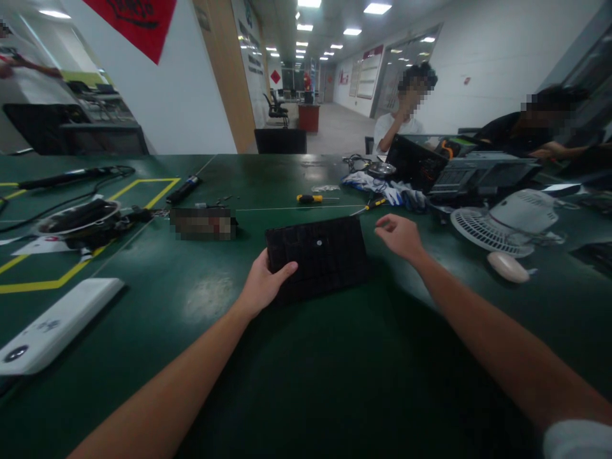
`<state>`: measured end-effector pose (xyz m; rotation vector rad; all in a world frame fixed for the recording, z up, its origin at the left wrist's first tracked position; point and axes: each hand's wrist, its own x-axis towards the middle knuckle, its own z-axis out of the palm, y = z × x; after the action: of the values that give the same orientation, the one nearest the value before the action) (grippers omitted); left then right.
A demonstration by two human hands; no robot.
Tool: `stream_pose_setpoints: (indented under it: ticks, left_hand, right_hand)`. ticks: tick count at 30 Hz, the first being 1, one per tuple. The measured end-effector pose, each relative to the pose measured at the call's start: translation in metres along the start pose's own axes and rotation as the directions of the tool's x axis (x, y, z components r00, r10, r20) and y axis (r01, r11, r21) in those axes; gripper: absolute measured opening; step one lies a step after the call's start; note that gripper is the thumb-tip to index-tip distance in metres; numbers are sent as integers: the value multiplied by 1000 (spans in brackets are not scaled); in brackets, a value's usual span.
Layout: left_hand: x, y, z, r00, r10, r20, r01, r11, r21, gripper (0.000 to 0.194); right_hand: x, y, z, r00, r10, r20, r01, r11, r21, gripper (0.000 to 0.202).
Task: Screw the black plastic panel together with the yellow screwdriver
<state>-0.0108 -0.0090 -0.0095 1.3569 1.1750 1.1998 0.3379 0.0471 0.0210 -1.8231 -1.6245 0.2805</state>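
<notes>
My left hand (268, 280) grips the left end of a flat black rectangular case (329, 261), with the thumb across its front. The case has a dark, patterned surface and a small round silver button near its middle. It is tilted up over the green table, its face turned towards me. Just off the case's upper right corner is my right hand (399, 236), its fingers loosely bent and apart, with nothing visible in them. Behind the case lie a yellow-and-black screwdriver (310, 199) and a second yellow-handled tool (375, 203).
On the right are a white fan (497, 223), a pale computer mouse (507, 268), gloves (387, 190) and an opened computer case (482, 172). A white oblong device (62, 325) lies at left, near a cable bundle (90, 220). Two people sit across the table.
</notes>
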Motion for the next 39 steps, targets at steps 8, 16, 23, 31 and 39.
stream_pose_setpoints:
  ticks: [8,16,23,31,39]
  left_hand:
    - [-1,6,-1,997,-71,-17,71,997,4,57]
    - [-3,8,0,994,-100,-49,100,995,8,60]
    - [-4,8,-4,992,-107,-61,111,991,70,63]
    - [-4,14,-3,992,-109,-61,115,988,102,67]
    - [-5,13,1,993,-89,-75,93,994,49,68]
  right_hand:
    - [39,78,6,989,120,-85,-141,936,-324,53]
    - [95,60,49,1000,19,-10,-21,934,-357,65]
    - [117,67,60,998,29,-49,-43,941,-335,51]
    - [105,79,48,992,32,-119,-68,946,-316,55]
    - [87,73,42,993,84,-82,-103,960,-261,35]
